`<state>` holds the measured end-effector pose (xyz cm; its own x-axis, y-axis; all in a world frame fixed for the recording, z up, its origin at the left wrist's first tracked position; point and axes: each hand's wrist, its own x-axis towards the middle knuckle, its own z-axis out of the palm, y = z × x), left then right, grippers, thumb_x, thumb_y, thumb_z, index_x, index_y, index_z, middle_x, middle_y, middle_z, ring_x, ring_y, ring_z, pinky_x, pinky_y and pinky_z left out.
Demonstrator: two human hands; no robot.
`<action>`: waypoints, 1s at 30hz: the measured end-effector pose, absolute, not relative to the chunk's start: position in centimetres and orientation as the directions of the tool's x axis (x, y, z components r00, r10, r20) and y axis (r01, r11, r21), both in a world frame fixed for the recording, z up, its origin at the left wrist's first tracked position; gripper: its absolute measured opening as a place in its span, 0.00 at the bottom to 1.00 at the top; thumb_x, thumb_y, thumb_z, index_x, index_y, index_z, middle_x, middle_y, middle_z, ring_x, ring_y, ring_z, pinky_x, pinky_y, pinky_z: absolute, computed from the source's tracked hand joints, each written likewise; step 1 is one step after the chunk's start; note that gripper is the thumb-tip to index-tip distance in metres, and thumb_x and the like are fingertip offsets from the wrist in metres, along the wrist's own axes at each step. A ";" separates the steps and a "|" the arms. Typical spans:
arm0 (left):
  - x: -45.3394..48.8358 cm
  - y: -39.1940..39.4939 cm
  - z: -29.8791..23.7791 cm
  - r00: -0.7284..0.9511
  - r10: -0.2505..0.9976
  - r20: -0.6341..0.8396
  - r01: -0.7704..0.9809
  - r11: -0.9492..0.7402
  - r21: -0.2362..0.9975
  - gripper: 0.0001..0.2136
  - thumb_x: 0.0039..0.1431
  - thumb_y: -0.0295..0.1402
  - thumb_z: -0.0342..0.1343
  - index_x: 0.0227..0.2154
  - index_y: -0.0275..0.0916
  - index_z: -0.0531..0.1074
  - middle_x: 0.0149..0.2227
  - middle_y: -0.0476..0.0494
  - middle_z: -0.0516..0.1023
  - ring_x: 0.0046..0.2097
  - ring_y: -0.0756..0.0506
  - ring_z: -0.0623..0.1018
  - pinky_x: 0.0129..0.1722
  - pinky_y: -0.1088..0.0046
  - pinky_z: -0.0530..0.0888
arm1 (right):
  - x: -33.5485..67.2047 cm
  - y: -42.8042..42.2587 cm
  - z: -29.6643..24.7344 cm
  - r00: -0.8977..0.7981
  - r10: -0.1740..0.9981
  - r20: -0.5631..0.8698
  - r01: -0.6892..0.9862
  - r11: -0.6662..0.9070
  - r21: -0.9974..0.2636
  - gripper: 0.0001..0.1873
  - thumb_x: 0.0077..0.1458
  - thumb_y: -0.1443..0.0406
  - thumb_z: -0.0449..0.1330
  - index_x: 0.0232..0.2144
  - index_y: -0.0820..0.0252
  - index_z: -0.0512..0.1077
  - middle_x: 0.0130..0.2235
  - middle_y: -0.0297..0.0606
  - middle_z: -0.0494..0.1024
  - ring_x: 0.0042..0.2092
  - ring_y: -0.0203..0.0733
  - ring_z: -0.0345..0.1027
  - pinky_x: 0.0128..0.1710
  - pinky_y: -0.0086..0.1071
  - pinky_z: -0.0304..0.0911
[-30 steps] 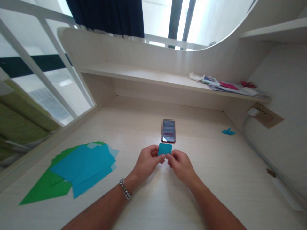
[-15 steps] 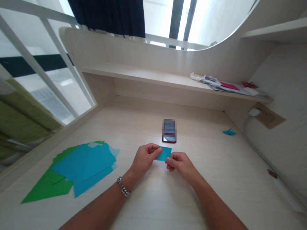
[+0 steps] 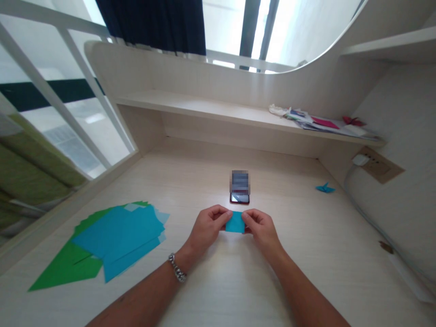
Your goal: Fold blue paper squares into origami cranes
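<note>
Both hands, left (image 3: 208, 226) and right (image 3: 260, 228), pinch opposite ends of a folded blue paper (image 3: 235, 222) between them; a phone (image 3: 240, 190) lies just beyond the grip.

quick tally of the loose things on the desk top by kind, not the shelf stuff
Small teal folded paper piece, pinched between left hand and right hand: 1
Fanned pile of blue and green paper sheets: 1 pile, sheets too overlapped to count
Dark phone with red edge: 1
Small blue folded paper figure: 1
Total: 4
</note>
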<state>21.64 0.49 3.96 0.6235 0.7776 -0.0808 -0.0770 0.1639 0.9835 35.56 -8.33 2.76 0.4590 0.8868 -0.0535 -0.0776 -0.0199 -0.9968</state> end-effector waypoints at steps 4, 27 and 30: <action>21.5 0.6 3.6 0.649 0.755 -0.096 -0.045 0.165 0.985 0.09 0.47 0.36 0.63 0.27 0.35 0.75 0.26 0.46 0.76 0.29 0.48 0.75 0.30 0.73 0.73 | 35.7 -8.3 2.6 0.511 0.858 0.054 0.113 -0.005 -0.994 0.13 0.49 0.56 0.62 0.26 0.62 0.73 0.24 0.34 0.72 0.27 0.38 0.64 0.27 0.30 0.60; 21.5 0.7 3.7 0.655 0.751 -0.081 -0.063 0.160 0.985 0.09 0.45 0.31 0.64 0.29 0.33 0.75 0.26 0.44 0.78 0.29 0.48 0.76 0.29 0.74 0.73 | 36.0 -8.3 2.4 0.410 0.911 0.032 0.042 0.016 -0.999 0.10 0.48 0.61 0.63 0.25 0.62 0.71 0.20 0.31 0.70 0.22 0.33 0.61 0.23 0.27 0.58; 21.5 0.7 3.7 0.648 0.758 -0.078 -0.051 0.145 0.988 0.09 0.45 0.31 0.64 0.29 0.32 0.75 0.25 0.44 0.78 0.28 0.48 0.75 0.28 0.75 0.72 | 36.0 -8.4 2.4 0.397 0.918 0.017 -0.001 0.019 -1.000 0.10 0.48 0.60 0.64 0.28 0.62 0.71 0.23 0.33 0.72 0.24 0.34 0.64 0.24 0.28 0.60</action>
